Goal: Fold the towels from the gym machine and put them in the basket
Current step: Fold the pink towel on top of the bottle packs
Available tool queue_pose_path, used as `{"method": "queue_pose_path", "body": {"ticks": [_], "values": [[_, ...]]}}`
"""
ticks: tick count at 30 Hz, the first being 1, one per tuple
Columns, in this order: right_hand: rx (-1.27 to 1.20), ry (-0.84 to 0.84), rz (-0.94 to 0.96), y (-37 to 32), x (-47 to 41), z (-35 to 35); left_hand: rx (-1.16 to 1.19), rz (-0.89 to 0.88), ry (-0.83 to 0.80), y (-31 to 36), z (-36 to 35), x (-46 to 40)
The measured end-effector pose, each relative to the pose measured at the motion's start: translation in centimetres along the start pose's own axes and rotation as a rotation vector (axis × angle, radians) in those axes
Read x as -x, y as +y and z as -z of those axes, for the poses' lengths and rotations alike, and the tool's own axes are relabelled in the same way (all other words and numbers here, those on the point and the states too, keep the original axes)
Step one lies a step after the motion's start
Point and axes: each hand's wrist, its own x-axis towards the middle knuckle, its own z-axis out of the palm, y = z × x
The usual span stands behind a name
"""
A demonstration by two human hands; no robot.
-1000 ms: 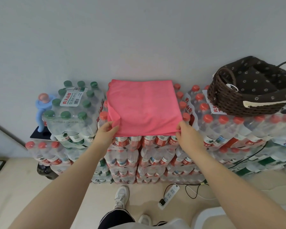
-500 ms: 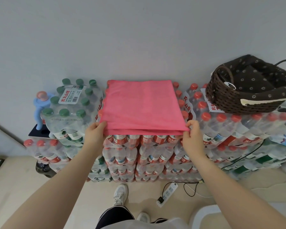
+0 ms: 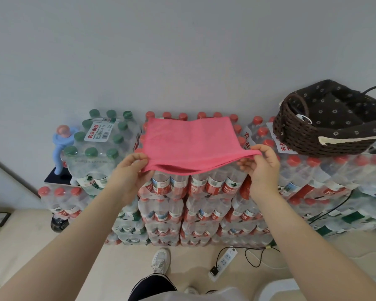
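On top of the stacked shrink-wrapped water bottle packs (image 3: 195,185), I pinch the near corners of the doubled pink cloth towel (image 3: 189,144) with my left hand (image 3: 131,168) and right hand (image 3: 262,164); I should lift both evenly, keeping layers aligned, toward the dark wicker basket (image 3: 291,135) on my right

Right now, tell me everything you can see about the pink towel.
The pink towel is a soft, finely textured cloth, folded at least double: two layers gape open along its near edge. Its far part lies on the red-capped bottle packs by the wall, and the near edge is lifted clear of them. The left hand pinches the near left corner and the right hand pinches the near right corner, pulling the edge fairly taut. It sags slightly in the middle. The basket sits apart, to the right.
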Motion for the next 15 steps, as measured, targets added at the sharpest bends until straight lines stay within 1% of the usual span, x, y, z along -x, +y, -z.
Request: {"method": "queue_pose_path", "body": {"ticks": [2,3,4,6,7,8,9,11,13,15], "values": [[0.013,0.006,-0.036,0.1,-0.3,-0.4,0.083,0.009,-0.056,0.2,-0.1,0.0],[0.109,0.010,-0.039,0.2,-0.5,-0.6,0.104,-0.003,-0.066,0.2,-0.1,0.0],[0.333,0.009,-0.019,0.4,-0.8,-0.7,0.093,-0.016,-0.060,0.2,-0.1,-0.1],[1.007,-0.035,0.059,0.8,-1.1,-0.9,0.022,-0.017,-0.030,-0.2,-0.4,-0.2],[1.242,-0.080,0.124,1.0,-0.8,-1.5,-0.012,-0.008,-0.009,-0.5,-0.5,-0.3],[1.370,-0.131,0.197,1.2,-0.4,-2.4,-0.043,0.007,0.010,-0.9,-0.5,-0.6],[1.423,-0.188,0.265,1.6,0.1,-3.3,-0.079,0.026,0.031,-1.7,-0.5,-1.0],[1.422,-0.310,0.352,2.7,0.8,-4.9,-0.176,0.058,0.114,-3.6,-0.2,-1.7],[1.352,-0.436,0.393,3.6,1.0,-5.7,-0.238,0.098,0.230,-5.4,0.4,-2.2],[1.295,-0.621,0.391,4.5,1.1,-6.0,-0.334,0.132,0.329,-6.7,1.0,-2.4]]}}
